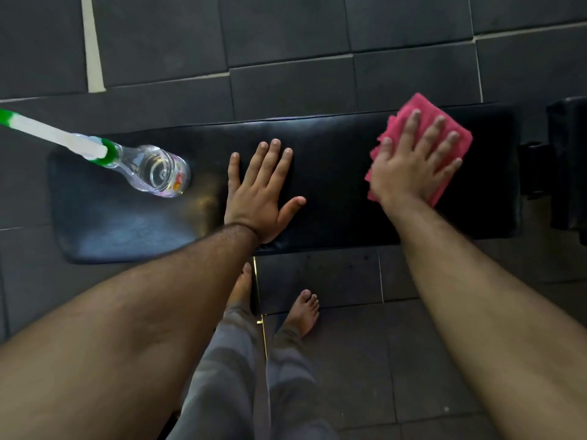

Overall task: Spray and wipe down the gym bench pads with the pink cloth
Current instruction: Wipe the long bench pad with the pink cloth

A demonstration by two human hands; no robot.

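Observation:
A long black padded gym bench runs left to right across the view. My right hand lies flat with spread fingers on the folded pink cloth, pressing it onto the pad near its right end. My left hand rests palm down, fingers apart, on the middle of the pad and holds nothing. A clear spray bottle with a green and white sprayer head stands on the left part of the pad, apart from both hands. The pad's left end looks wet and shiny.
Dark rubber floor tiles surround the bench. A second black pad adjoins at the right edge. My bare feet and grey trousers stand close to the bench's near side, beside a thin yellow frame bar.

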